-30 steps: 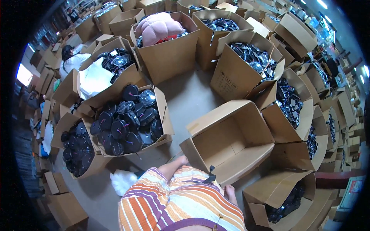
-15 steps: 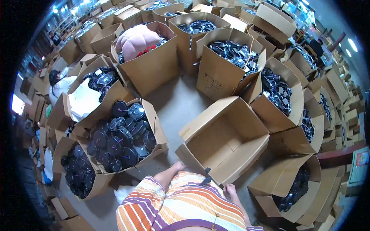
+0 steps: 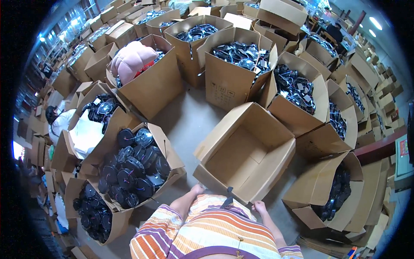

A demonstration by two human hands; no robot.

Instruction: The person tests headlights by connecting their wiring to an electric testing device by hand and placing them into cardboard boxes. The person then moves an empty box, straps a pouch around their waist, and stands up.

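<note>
An empty open cardboard box (image 3: 248,153) stands on the floor right in front of me. My left hand (image 3: 197,190) hangs by its near left corner, and I cannot see whether it touches the flap. My right hand (image 3: 258,206) is low beside the box's near right edge, fingers loosely curled, nothing seen in it. To my left a carton is heaped with round black fan-like parts (image 3: 136,168). My striped orange and white shirt (image 3: 207,233) hides my forearms.
Open cartons of black parts (image 3: 239,54) ring me on every side. One box holds a pink cushion (image 3: 131,60). A white bag (image 3: 86,134) lies in a left carton. A person (image 3: 58,118) crouches far left. Bare concrete floor (image 3: 189,118) shows ahead.
The view has swung left and forward, so the boxes now sit further right. My right hand has come into sight beside the empty box. The empty box has not moved.
</note>
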